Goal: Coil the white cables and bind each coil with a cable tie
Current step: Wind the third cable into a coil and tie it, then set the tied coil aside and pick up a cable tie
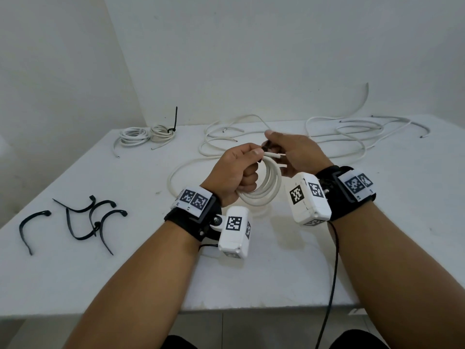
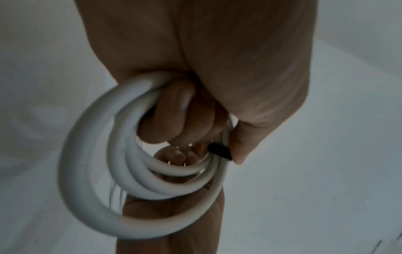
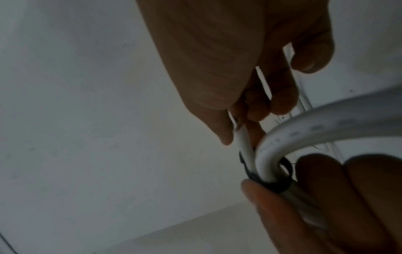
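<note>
My left hand (image 1: 241, 170) grips a coil of white cable (image 1: 266, 190) above the table, thumb on top of the strands. A black cable tie (image 1: 267, 148) loops around the coil at its top, where two cable ends stick out to the right. My right hand (image 1: 289, 152) pinches that tie. In the left wrist view the coil (image 2: 91, 154) hangs from my curled fingers, with a piece of the tie (image 2: 219, 153) by my thumb. The right wrist view shows the tie (image 3: 280, 186) circling the cable (image 3: 326, 123), with my left thumb against it.
Two bound coils (image 1: 148, 134) lie at the table's back left, one with a black tie tail standing up. Loose white cables (image 1: 352, 132) sprawl across the back and right. Several spare black ties (image 1: 83, 220) lie at the left. The table's front edge (image 1: 251, 308) is close to me.
</note>
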